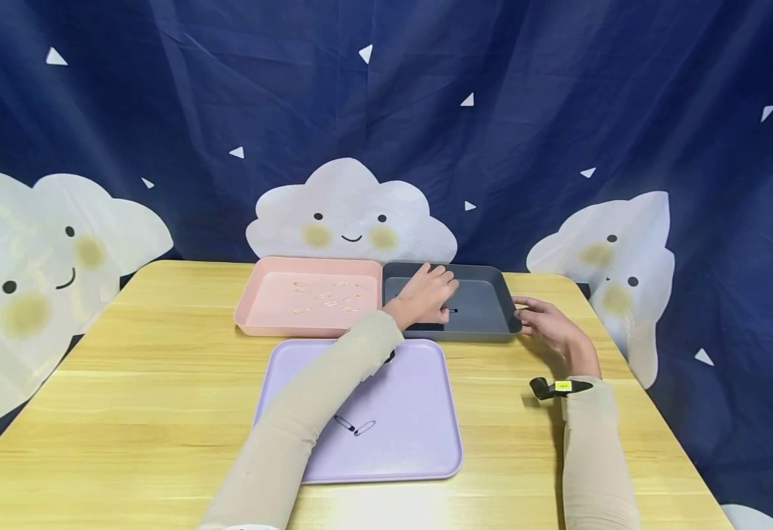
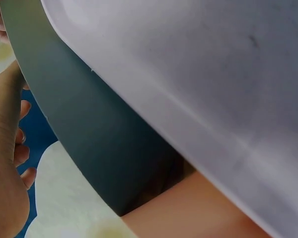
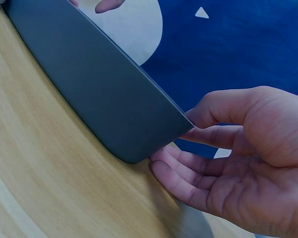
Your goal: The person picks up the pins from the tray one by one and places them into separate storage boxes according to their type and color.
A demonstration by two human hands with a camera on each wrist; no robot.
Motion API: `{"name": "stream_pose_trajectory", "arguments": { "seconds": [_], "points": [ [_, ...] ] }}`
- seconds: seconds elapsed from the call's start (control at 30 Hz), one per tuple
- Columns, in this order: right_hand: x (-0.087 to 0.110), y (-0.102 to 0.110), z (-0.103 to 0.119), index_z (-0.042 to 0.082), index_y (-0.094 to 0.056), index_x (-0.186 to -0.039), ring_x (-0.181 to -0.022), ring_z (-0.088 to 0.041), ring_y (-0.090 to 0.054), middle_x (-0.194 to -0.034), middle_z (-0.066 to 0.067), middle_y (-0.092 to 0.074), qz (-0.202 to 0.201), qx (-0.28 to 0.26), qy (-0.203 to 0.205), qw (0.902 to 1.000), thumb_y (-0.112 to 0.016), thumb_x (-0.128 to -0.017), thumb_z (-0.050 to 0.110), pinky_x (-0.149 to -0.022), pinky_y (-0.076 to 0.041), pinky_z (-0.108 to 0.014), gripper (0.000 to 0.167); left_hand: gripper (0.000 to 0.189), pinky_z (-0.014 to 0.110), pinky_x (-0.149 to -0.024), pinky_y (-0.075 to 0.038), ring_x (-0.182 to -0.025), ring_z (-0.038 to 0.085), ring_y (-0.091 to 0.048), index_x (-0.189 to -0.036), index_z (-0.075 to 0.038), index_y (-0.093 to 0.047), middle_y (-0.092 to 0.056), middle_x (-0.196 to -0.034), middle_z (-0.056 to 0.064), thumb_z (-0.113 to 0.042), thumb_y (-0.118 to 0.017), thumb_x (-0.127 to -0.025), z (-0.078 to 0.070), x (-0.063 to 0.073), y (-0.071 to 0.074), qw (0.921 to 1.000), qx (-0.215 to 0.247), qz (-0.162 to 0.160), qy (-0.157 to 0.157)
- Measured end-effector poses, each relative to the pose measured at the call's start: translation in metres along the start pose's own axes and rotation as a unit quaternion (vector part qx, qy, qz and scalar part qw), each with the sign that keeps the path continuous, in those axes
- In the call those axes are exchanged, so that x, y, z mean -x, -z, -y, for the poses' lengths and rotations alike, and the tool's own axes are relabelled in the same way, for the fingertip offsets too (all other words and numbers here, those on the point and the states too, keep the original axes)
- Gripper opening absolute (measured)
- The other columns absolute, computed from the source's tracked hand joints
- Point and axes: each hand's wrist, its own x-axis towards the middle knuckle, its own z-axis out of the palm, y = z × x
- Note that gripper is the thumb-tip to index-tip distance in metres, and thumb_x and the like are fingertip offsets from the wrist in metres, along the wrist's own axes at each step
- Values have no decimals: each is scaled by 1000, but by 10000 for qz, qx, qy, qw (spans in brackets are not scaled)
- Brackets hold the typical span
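Observation:
My left hand reaches over the dark grey tray, its bent fingers above the tray floor and apart from one another. Just beside its thumb lies a small black safety pin on that floor. In the left wrist view the left hand shows past the tray wall, nothing visible in its grasp. At the tray's right end my right hand holds the edge. The right wrist view shows that hand's thumb at the corner of the rim, the other fingers bent close against the wall.
A pink tray with several gold safety pins adjoins the grey one on the left. Nearer stands a lilac tray, partly under the left sleeve, with two black safety pins. A blue curtain hangs behind the wooden table.

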Motion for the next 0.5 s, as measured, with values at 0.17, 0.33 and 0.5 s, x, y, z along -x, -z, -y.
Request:
{"name": "stream_pose_trajectory", "arguments": {
  "seconds": [0.17,0.33,0.5],
  "points": [
    [1,0,0,-16,-20,-154,-90,-1,-65,-104,9,-66,-2,-28,39,10000,-43,-106,4,-81,-55,-18,56,50,40,-100,-44,-114,21,-55,-132,-16,-63,-63,-124,1,-39,-64,-87,1,1,0,9999,105,72,23],
    [0,-1,0,-15,-21,-154,-89,0,-65,-104,9,-67,-28,-47,31,10000,-44,-106,4,-80,-55,-18,56,47,41,-103,-44,-116,21,-55,-129,-17,-63,-62,-123,0,-40,-64,-88,3,3,2,9998,135,120,46],
    [0,0,0,-15,-22,-154,-88,0,-65,-102,9,-66,-44,-94,7,9999,-44,-106,4,-79,-55,-18,56,41,38,-97,-44,-109,21,-55,-122,-18,-64,-62,-118,-1,-39,-63,-87,5,7,6,10000,82,40,-2]
  ]
}}
